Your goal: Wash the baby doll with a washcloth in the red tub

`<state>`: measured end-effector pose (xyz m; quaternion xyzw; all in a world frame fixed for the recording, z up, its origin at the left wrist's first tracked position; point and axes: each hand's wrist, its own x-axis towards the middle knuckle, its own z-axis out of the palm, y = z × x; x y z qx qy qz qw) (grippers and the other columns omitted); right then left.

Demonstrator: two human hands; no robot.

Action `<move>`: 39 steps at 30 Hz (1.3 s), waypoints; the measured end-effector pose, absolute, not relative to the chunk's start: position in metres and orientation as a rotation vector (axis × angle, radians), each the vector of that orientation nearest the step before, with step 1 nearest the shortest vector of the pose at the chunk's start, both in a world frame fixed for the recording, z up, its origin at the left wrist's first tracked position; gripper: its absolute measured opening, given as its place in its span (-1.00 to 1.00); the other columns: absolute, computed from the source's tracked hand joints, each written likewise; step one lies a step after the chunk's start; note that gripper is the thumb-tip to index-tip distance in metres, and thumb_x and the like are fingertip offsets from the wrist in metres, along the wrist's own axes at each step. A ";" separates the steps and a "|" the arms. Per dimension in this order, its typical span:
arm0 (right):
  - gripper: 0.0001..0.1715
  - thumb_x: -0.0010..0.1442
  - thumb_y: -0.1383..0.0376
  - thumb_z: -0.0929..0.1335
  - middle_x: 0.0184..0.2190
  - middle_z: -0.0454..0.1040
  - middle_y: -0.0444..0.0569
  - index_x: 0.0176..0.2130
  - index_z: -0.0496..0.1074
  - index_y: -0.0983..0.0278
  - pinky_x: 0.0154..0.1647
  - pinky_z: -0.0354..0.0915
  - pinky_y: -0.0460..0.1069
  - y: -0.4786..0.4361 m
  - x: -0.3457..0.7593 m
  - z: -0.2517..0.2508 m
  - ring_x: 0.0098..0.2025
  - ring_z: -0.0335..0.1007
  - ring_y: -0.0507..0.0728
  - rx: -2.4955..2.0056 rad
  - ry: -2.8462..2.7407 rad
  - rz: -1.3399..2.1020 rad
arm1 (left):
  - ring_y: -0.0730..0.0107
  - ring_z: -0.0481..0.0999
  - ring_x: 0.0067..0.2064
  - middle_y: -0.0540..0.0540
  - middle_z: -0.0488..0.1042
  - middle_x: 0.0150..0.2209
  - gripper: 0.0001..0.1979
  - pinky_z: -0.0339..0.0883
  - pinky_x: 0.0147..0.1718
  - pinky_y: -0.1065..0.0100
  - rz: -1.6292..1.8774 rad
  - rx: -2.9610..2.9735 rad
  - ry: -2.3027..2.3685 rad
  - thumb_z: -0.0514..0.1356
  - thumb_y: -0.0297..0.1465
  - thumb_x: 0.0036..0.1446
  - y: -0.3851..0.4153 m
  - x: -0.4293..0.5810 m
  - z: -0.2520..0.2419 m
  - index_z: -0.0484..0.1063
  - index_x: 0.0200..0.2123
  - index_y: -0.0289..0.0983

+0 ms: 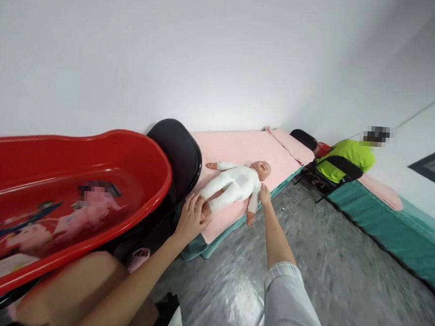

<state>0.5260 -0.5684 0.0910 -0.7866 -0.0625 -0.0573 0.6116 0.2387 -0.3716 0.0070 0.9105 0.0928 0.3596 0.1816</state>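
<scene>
- Baby doll (236, 184), in the head view, is lying near the middle of the frame on a pink sheet (222, 141), its white body stretching from lower left to upper right, its head pointing right.
- One doll arm is reaching out to the left across the sheet; the other is extending down over the bed's near edge.
- The left hand (192, 216), below and left of centre, is touching the doll's feet; its fingers are bending and spreading slightly, though whether they are gripping, I cannot tell.
- The right hand (265, 194), right of centre, is resting just beside the doll's shoulder; its fingers are curling together, and whether they are pinching anything, I cannot tell.
- A pink pillow (289, 145) is lying at the bed's far end, right of the doll.
- A red tub (125, 149) is filling the left of the frame, a black chair (181, 153) standing between it and the bed.
- At right, a person in a bright green shirt (346, 159) is sitting on another chair (342, 166).
</scene>
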 end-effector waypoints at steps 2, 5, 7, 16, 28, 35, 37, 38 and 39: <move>-0.25 0.42 -0.16 0.12 -0.22 0.61 0.25 -0.30 0.53 0.34 0.23 0.30 0.22 -0.563 0.535 0.100 0.04 0.51 0.33 -1.775 -0.126 -0.041 | -0.28 0.27 0.38 -0.50 0.30 0.32 -0.29 0.20 0.35 -0.15 1.075 2.600 0.250 0.37 -0.32 0.22 -0.371 0.236 -0.002 0.25 0.35 -0.46; 0.06 0.45 -0.21 -0.12 -0.24 0.61 0.38 -0.27 0.58 0.39 0.15 0.36 0.29 -0.556 0.538 0.107 -0.02 0.56 0.40 -1.646 -0.043 0.209 | -0.29 0.39 0.28 -0.52 0.35 0.28 -0.31 0.29 0.26 -0.15 1.080 2.639 0.325 0.38 -0.30 0.22 -0.369 0.237 -0.008 0.30 0.33 -0.46; 0.20 0.40 -0.28 -0.19 -0.25 0.60 0.44 -0.25 0.62 0.42 0.16 0.34 0.37 -0.551 0.539 0.107 0.00 0.55 0.48 -1.559 0.008 0.369 | -0.29 0.45 0.21 -0.52 0.37 0.28 -0.31 0.34 0.18 -0.12 1.052 2.657 0.382 0.38 -0.28 0.21 -0.368 0.241 -0.008 0.33 0.33 -0.43; 0.41 0.28 -0.43 -0.22 -0.14 0.59 0.44 -0.05 0.60 0.56 0.22 0.33 0.24 -0.549 0.544 0.098 0.09 0.55 0.46 -1.437 0.039 0.422 | -0.27 0.45 0.22 -0.46 0.46 0.22 -0.16 0.33 0.18 -0.14 0.939 2.474 0.559 0.35 -0.26 0.12 -0.362 0.244 -0.010 0.18 0.40 -0.43; 0.53 0.18 -0.52 -0.22 0.17 0.51 0.48 0.21 0.48 0.60 0.35 0.28 0.22 -0.526 0.501 0.097 0.25 0.47 0.43 -1.318 -0.203 0.166 | -0.24 0.47 0.21 -0.41 0.49 0.17 -0.18 0.40 0.17 -0.09 0.914 2.362 0.511 0.35 -0.34 0.02 -0.359 0.239 -0.020 0.21 0.34 -0.37; 0.46 0.17 -0.54 -0.17 0.31 0.38 0.51 0.16 0.49 0.53 0.33 0.31 0.23 -0.534 0.486 0.086 0.27 0.47 0.42 -1.299 -0.199 0.187 | -0.22 0.50 0.16 -0.40 0.50 0.11 -0.11 0.38 0.14 -0.08 0.773 2.410 0.545 0.34 -0.41 0.05 -0.365 0.218 -0.020 0.12 0.42 -0.43; 0.41 0.14 -0.57 -0.15 0.19 0.50 0.47 0.04 0.54 0.44 0.30 0.33 0.27 -0.539 0.485 0.083 0.25 0.49 0.45 -1.286 -0.176 0.206 | -0.22 0.52 0.13 -0.36 0.52 0.05 -0.08 0.32 0.19 -0.13 0.676 2.452 0.602 0.34 -0.45 0.02 -0.367 0.212 -0.021 0.11 0.44 -0.41; 0.38 0.12 -0.58 -0.13 0.10 0.56 0.46 -0.02 0.56 0.40 0.27 0.35 0.31 -0.542 0.484 0.082 0.23 0.49 0.48 -1.288 -0.156 0.228 | -0.21 0.53 0.11 -0.33 0.53 0.01 -0.07 0.29 0.21 -0.17 0.620 2.465 0.633 0.35 -0.46 0.00 -0.369 0.210 -0.022 0.12 0.43 -0.40; 0.35 0.09 -0.60 -0.10 0.02 0.60 0.45 -0.07 0.57 0.37 0.24 0.35 0.37 -0.546 0.483 0.081 0.21 0.50 0.52 -1.290 -0.137 0.259 | -0.22 0.53 0.09 -0.31 0.53 -0.01 -0.05 0.26 0.22 -0.20 0.571 2.465 0.662 0.38 -0.45 -0.02 -0.370 0.208 -0.024 0.13 0.44 -0.38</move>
